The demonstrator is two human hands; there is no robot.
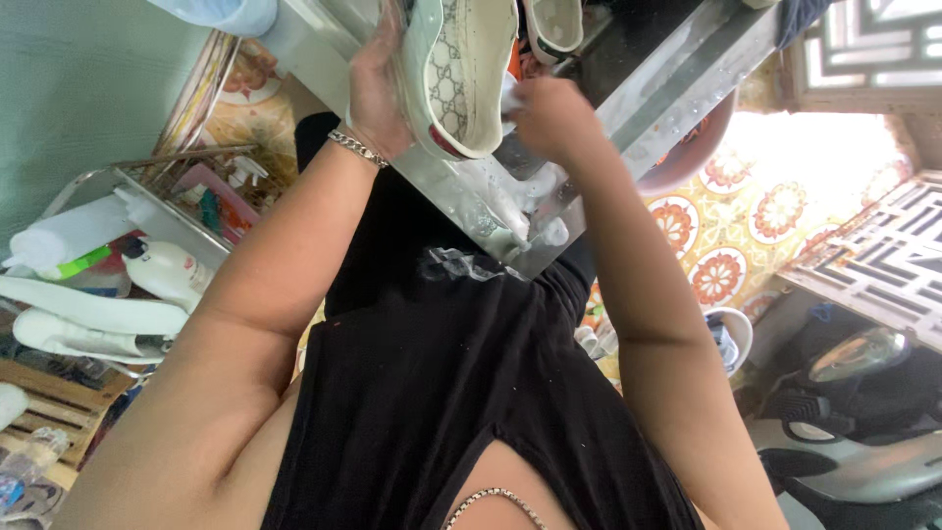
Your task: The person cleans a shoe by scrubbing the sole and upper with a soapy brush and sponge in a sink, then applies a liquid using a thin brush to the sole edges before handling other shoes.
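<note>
Sneaker at top centre of frame, held over steel sink, both hands on it.

Patterned white sneaker (pixel 459 79) with long axis running roughly top-to-bottom of frame, sole edge facing camera. Left hand (pixel 378 93) clamped around sneaker's left side, bracelet (pixel 358 149) at wrist. Right hand (pixel 549 116) closed into a fist against sneaker's lower right edge, pinching something small and white; can't tell what. Steel sink (pixel 549 211) rim just below, soap foam on it.

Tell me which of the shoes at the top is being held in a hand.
The patterned shoe with the pale sole, gripped by the left hand. The other shoe lies behind it, at the top edge, with no hand on it.
</note>
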